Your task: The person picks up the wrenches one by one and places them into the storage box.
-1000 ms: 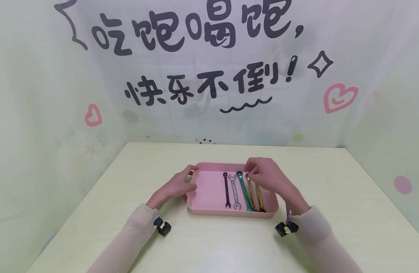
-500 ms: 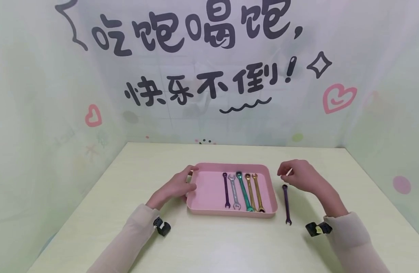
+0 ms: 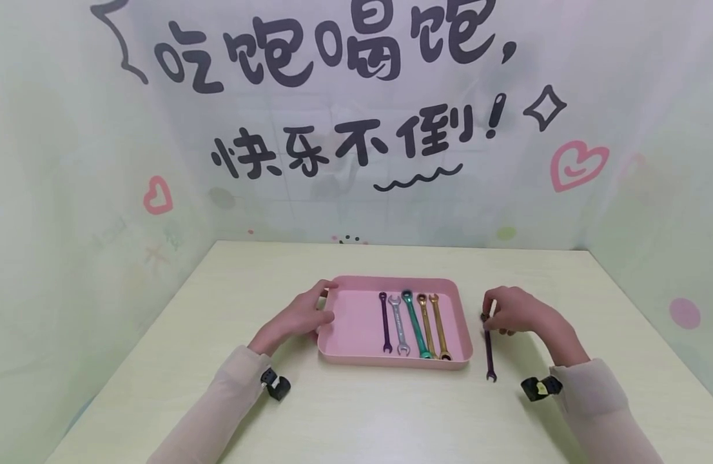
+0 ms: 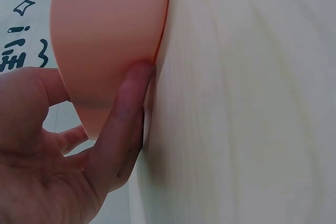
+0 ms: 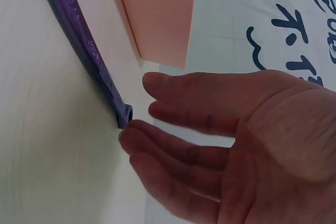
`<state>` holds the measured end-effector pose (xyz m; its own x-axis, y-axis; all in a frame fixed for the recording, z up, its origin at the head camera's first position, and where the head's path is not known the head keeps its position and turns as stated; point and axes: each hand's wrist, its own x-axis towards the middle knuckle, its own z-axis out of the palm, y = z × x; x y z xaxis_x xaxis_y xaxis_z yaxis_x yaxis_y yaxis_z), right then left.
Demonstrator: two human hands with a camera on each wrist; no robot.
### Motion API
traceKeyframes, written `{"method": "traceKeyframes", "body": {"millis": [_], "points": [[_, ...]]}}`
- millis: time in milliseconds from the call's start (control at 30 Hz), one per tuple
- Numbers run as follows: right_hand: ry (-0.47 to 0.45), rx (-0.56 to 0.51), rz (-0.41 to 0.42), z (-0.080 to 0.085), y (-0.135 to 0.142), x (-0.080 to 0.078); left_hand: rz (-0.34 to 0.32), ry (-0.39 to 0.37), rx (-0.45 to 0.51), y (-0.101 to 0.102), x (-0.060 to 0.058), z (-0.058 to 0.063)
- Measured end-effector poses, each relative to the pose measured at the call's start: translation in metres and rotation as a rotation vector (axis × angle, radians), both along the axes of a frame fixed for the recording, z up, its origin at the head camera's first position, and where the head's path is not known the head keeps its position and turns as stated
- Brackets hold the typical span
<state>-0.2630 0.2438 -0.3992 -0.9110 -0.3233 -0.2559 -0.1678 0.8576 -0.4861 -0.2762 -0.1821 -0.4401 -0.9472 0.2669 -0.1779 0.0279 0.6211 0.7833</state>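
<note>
My left hand (image 3: 301,314) grips the left end of a pink tray (image 3: 356,316), fingers and thumb around its wall, as the left wrist view also shows. A purple combination wrench (image 3: 489,357) lies on the table just right of the tray. At its ring end is my right hand (image 3: 519,310), fingertips right by the metal. In the right wrist view the thumb stands apart from the fingers, with the wrench (image 5: 86,48) reaching the fingertips. Inside the tray lie another purple wrench (image 3: 385,328), a silver open-end wrench (image 3: 400,325), a green wrench (image 3: 416,325) and two gold wrenches (image 3: 440,328).
The pale wooden table (image 3: 380,419) runs back to a printed cloth backdrop (image 3: 333,212), with more cloth at both sides. Black wrist cameras (image 3: 276,384) sit at both sleeve cuffs. The tray's left half shows bare pink floor.
My right hand has left the tray's right side, where it was over the gold wrenches, moved right and lowered to the purple wrench on the table. My left hand stays on the tray.
</note>
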Motion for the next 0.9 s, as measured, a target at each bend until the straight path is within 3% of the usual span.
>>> {"method": "traceKeyframes", "body": {"millis": [133, 233, 900], "points": [[-0.113, 0.021, -0.067, -0.003, -0.001, 0.002, 0.001, -0.005, 0.001, 0.0, 0.0, 0.0], [-0.147, 0.042, -0.088, -0.006, -0.002, 0.003, 0.002, -0.006, 0.001, 0.0, -0.001, 0.0], [-0.076, 0.063, -0.174, -0.011, -0.002, 0.003, -0.003, -0.006, 0.012, 0.001, -0.001, 0.0]]}}
